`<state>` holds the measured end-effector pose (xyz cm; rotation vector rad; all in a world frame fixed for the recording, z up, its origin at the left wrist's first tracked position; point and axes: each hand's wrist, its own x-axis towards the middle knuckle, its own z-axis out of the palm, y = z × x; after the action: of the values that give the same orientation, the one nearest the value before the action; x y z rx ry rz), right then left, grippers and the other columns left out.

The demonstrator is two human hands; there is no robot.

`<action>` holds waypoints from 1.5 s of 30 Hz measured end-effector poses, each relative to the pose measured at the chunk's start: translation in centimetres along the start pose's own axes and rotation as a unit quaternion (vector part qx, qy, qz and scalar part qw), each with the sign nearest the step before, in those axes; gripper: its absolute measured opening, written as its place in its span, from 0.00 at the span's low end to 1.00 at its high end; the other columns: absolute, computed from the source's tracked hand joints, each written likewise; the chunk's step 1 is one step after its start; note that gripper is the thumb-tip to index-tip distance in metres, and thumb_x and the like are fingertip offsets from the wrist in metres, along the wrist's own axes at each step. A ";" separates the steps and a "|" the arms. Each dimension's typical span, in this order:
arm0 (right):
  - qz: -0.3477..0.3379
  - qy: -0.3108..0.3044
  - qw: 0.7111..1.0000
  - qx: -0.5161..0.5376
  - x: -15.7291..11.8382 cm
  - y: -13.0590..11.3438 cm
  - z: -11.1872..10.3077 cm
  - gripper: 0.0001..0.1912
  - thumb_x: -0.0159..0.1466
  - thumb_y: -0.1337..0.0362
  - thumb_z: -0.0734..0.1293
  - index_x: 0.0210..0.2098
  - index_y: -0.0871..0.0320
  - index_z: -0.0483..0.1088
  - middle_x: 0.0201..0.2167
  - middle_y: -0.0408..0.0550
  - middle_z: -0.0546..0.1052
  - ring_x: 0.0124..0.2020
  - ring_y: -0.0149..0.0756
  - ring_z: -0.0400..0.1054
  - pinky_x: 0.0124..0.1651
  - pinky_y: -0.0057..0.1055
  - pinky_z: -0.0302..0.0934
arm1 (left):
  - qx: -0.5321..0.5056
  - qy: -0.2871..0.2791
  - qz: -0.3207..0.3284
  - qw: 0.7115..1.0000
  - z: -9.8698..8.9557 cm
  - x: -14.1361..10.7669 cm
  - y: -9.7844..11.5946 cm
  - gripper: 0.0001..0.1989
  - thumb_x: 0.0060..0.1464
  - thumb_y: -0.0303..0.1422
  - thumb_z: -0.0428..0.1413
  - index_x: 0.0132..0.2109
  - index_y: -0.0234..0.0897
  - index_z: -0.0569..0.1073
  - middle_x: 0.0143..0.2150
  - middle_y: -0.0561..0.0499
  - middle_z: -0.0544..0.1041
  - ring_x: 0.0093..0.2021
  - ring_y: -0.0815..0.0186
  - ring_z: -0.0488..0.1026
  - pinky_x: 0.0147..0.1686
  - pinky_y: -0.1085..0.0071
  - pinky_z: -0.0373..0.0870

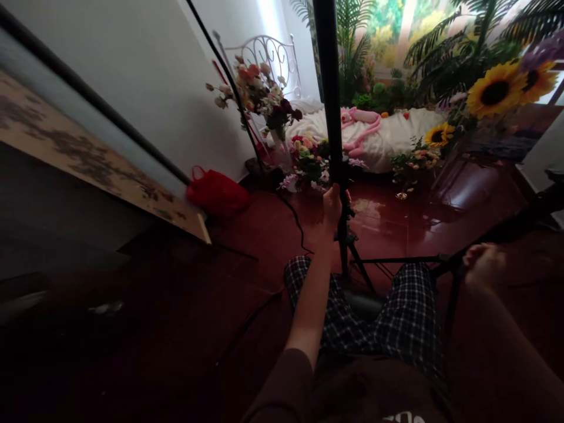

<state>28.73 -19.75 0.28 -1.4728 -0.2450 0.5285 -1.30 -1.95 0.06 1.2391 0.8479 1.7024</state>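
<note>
In the head view my left hand (332, 204) is closed around an upright black stand pole (328, 88) in front of me. Below it, the stand's thin dark legs (361, 267) spread near my knees. To the right, my right hand (484, 265) is curled and slightly blurred, close to a slanting black bar (506, 223). Whatever its fingers may hold is hidden. The pole's upper end runs out of the picture.
Flower arrangements (271, 88) and sunflowers (496, 91) surround a bed with a cream cover (396, 141). A red bag (218, 192) lies by the wall, near a long painted panel (101, 158). A black cable (296, 217) crosses the red tiled floor.
</note>
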 end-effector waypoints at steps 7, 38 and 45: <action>-0.042 -0.316 0.948 0.026 -6.5 1.5 10.1 0.18 0.55 0.55 0.69 0.38 0.51 0.58 0.25 0.35 0.69 0.19 0.25 0.61 0.19 0.20 0.53 | 0.000 -0.003 0.004 1.000 0.1 -0.1 0.1 0.38 0.46 0.70 0.45 0.21 0.37 0.69 0.17 0.52 0.67 0.17 0.73 0.62 0.19 0.72 0.56; -0.382 -0.536 0.721 -0.217 -10.6 1.4 18.8 0.15 0.55 0.69 0.68 0.19 0.57 0.57 0.20 0.40 0.61 0.23 0.27 0.50 0.28 0.28 0.39 | -0.020 -0.023 -0.001 1.000 0.0 -0.8 0.8 0.35 0.51 0.66 0.47 0.23 0.37 0.70 0.20 0.52 0.68 0.21 0.72 0.64 0.23 0.71 0.61; -0.485 -0.492 0.664 -0.284 -10.3 0.2 17.8 0.12 0.59 0.57 0.69 0.30 0.55 0.63 0.29 0.45 0.70 0.29 0.34 0.62 0.31 0.30 0.49 | -0.056 -0.005 -0.046 0.997 0.2 -1.0 0.6 0.34 0.52 0.65 0.48 0.25 0.36 0.70 0.20 0.53 0.68 0.20 0.72 0.64 0.22 0.73 0.61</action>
<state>11.42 -9.03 3.47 -1.2215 -2.1024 0.2906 -1.15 -3.11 0.30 1.1172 0.7812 1.6459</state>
